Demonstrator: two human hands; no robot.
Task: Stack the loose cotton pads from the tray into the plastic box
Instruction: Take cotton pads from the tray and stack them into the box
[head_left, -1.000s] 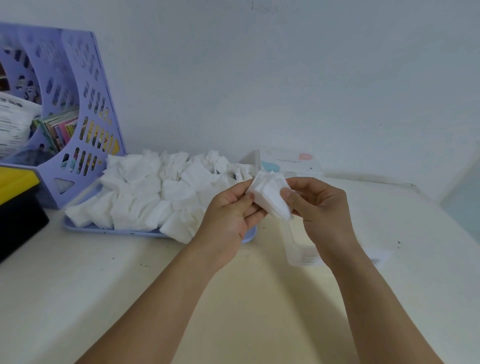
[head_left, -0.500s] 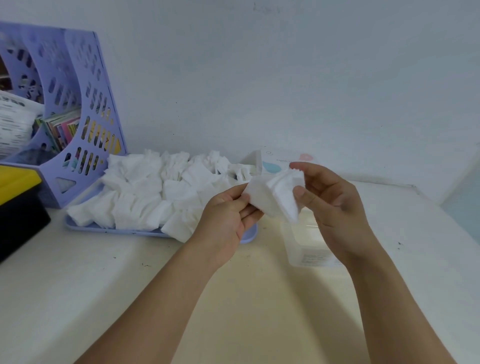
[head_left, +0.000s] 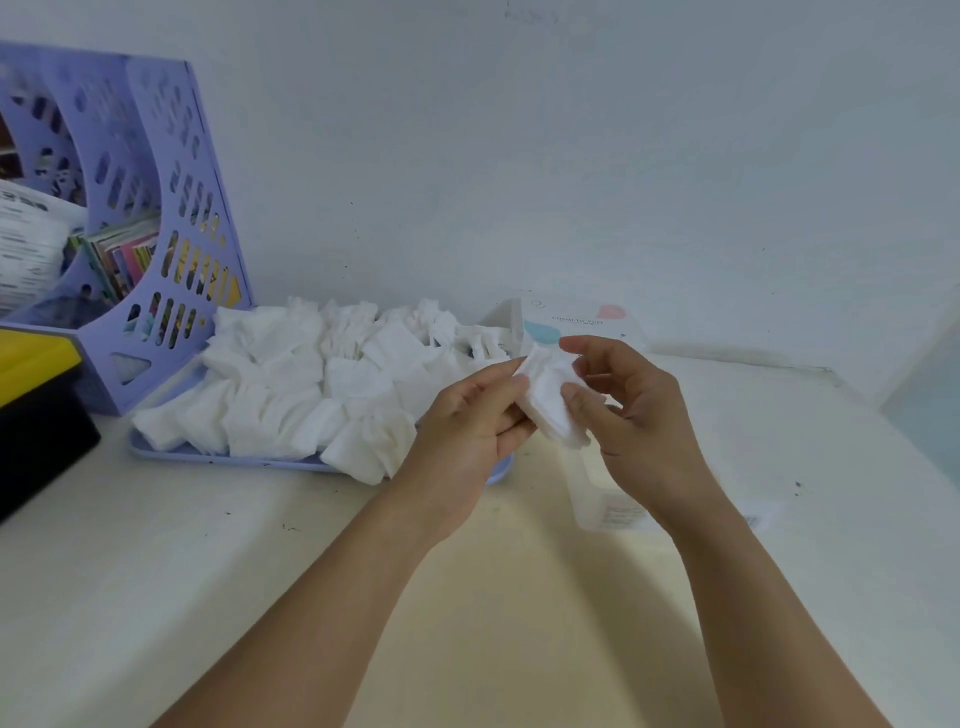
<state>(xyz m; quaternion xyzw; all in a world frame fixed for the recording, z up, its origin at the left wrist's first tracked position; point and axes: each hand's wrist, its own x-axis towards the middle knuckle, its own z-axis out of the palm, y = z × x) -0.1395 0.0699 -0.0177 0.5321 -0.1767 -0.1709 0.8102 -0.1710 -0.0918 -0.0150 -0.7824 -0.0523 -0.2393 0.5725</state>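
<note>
A small stack of white cotton pads (head_left: 549, 402) is pinched between my left hand (head_left: 470, 421) and my right hand (head_left: 631, 421), held above the table. Just below and behind my right hand stands the clear plastic box (head_left: 605, 501), mostly hidden by that hand. To the left lies the lilac tray (head_left: 218, 457), heaped with several loose cotton pads (head_left: 311, 384).
A lilac file rack (head_left: 171, 234) with papers stands at the back left. A black and yellow case (head_left: 36, 410) sits at the left edge. A white printed lid or carton (head_left: 576, 322) leans by the wall behind my hands.
The pads in my hands were lifted and turned toward the right half a second ago, then came back down between both hands. The tray pile has not moved.
</note>
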